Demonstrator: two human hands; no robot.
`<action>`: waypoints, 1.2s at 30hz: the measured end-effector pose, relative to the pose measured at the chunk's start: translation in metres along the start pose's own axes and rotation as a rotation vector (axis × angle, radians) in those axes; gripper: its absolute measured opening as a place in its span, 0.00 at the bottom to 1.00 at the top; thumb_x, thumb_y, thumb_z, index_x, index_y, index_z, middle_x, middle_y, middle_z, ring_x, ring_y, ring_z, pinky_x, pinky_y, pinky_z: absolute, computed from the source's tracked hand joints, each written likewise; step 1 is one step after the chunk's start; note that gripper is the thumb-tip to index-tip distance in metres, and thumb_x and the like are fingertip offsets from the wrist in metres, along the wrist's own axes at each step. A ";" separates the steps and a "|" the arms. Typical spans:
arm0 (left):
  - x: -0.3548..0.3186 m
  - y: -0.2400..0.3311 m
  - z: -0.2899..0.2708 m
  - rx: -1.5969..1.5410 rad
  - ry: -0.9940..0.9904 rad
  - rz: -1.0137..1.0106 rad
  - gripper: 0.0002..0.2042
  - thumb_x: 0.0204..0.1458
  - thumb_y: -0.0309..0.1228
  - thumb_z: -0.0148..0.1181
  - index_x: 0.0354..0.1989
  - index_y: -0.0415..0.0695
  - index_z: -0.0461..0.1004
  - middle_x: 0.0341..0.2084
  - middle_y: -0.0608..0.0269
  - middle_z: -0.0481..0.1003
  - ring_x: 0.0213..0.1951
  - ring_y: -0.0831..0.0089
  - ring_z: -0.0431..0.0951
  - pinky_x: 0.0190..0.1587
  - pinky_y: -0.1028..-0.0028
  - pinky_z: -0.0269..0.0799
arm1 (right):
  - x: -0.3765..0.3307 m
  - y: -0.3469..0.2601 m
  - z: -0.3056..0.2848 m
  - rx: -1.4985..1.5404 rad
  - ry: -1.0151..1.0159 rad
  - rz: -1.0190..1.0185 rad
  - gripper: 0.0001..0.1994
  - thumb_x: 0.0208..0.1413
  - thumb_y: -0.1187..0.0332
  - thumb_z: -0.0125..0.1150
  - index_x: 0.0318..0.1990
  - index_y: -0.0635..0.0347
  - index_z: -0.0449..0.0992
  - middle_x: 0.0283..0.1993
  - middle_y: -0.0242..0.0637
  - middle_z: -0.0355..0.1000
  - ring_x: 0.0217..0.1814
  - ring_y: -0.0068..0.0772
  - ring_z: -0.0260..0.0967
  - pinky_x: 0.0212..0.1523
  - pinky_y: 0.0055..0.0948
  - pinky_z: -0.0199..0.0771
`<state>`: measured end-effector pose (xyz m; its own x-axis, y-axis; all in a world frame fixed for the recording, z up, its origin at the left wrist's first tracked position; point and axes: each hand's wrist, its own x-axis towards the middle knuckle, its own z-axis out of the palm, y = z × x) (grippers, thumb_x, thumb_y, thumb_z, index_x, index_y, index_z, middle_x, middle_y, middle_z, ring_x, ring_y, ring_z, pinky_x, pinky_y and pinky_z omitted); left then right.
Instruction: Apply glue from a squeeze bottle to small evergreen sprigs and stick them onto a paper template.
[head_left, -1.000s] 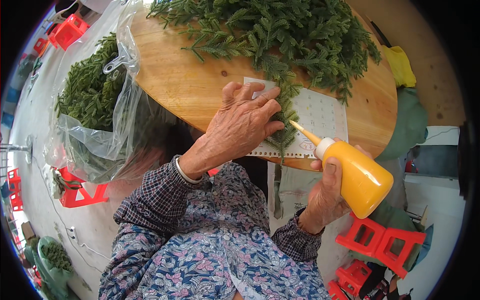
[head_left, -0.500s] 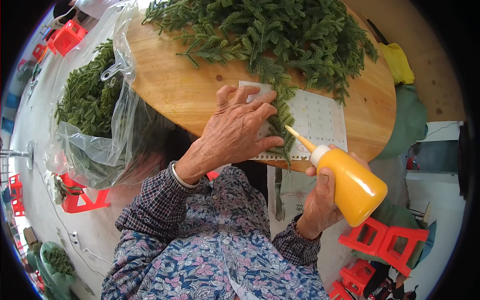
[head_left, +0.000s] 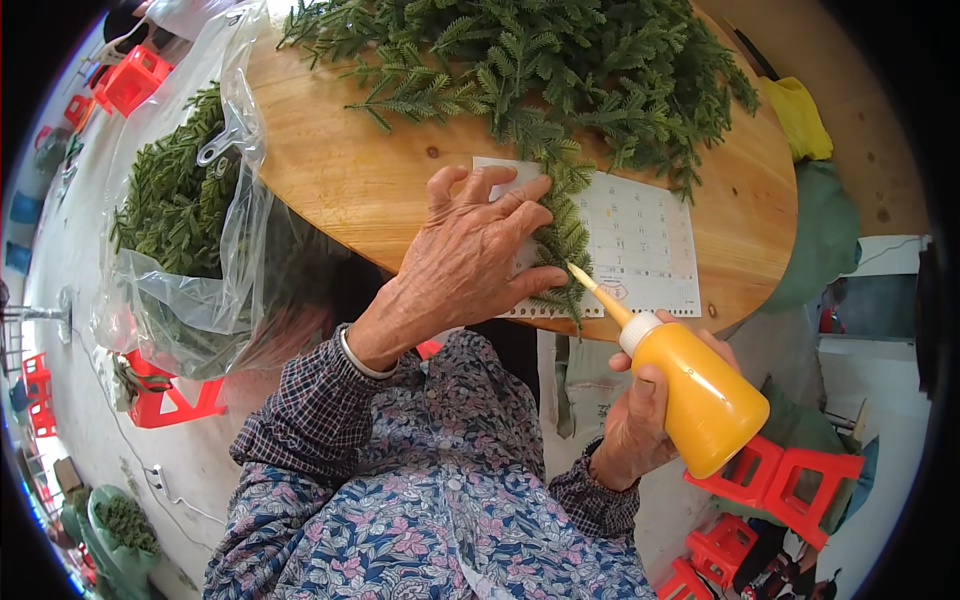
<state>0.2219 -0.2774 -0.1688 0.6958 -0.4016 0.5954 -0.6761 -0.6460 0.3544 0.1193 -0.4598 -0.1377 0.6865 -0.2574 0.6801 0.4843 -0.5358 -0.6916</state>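
A squeeze bottle (head_left: 700, 398) with yellow-orange contents and a long tapered nozzle lies tilted in my right hand (head_left: 640, 410), fingers and thumb closed round it. The nozzle tip meets the edge of a green artificial fir sprig (head_left: 566, 232), near its lower end; whether anything comes out is too small to tell. My left hand (head_left: 475, 245) rests with spread fingers, thumb and fingertips on the sprig's left side. Beneath the sprig lies a white calendar sheet (head_left: 645, 230) with a perforated near edge. The sprig's far end runs up to a large heap of fir branches (head_left: 560, 70).
The rounded wooden table (head_left: 330, 170) holds the heap at its far side. To the left, a clear plastic bag (head_left: 240, 265) bulges with more fir sprigs (head_left: 180, 190). Red plastic stools (head_left: 805, 485) stand at lower right, and another red stool (head_left: 137, 78) at upper left. A yellow cloth (head_left: 798, 118) hangs at right.
The bottle has shifted slightly toward me, and its nozzle tip has slid a little down along the sprig's edge. My left hand stays almost in place.
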 end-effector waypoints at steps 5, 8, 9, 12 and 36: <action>0.000 0.000 0.001 -0.001 -0.007 -0.001 0.21 0.45 0.52 0.63 0.36 0.47 0.72 0.53 0.66 0.70 0.58 0.61 0.63 0.61 0.56 0.42 | -0.003 0.003 -0.004 0.008 -0.043 0.016 0.25 0.47 0.70 0.59 0.54 0.62 0.62 0.49 0.54 0.68 0.39 0.40 0.68 0.27 0.23 0.74; 0.000 0.001 0.002 0.001 -0.001 -0.004 0.21 0.45 0.52 0.63 0.36 0.47 0.72 0.53 0.66 0.70 0.58 0.61 0.63 0.61 0.56 0.42 | -0.004 -0.004 0.006 0.160 0.086 0.086 0.25 0.48 0.68 0.58 0.55 0.62 0.61 0.49 0.53 0.68 0.39 0.39 0.68 0.27 0.23 0.74; 0.000 0.002 0.002 0.002 0.001 -0.004 0.21 0.45 0.52 0.63 0.36 0.47 0.72 0.53 0.66 0.70 0.58 0.61 0.63 0.61 0.57 0.42 | -0.005 -0.004 0.007 0.211 0.129 0.108 0.25 0.48 0.68 0.58 0.55 0.62 0.61 0.49 0.53 0.68 0.39 0.39 0.67 0.27 0.23 0.73; 0.000 0.001 0.003 -0.007 0.003 -0.004 0.21 0.45 0.52 0.63 0.36 0.47 0.72 0.53 0.66 0.70 0.58 0.61 0.63 0.61 0.57 0.43 | -0.005 -0.002 0.005 0.240 0.131 0.115 0.25 0.49 0.66 0.58 0.55 0.62 0.60 0.49 0.53 0.68 0.39 0.39 0.67 0.27 0.22 0.73; -0.003 0.000 0.006 0.007 0.023 -0.001 0.21 0.45 0.52 0.63 0.36 0.47 0.73 0.52 0.68 0.70 0.57 0.62 0.64 0.61 0.56 0.44 | -0.009 0.002 0.002 0.237 0.164 0.143 0.31 0.45 0.60 0.71 0.51 0.64 0.60 0.44 0.54 0.70 0.39 0.45 0.74 0.25 0.28 0.82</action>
<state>0.2212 -0.2800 -0.1748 0.6909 -0.3862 0.6112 -0.6737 -0.6508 0.3503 0.1147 -0.4568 -0.1456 0.6690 -0.4531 0.5891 0.5158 -0.2876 -0.8070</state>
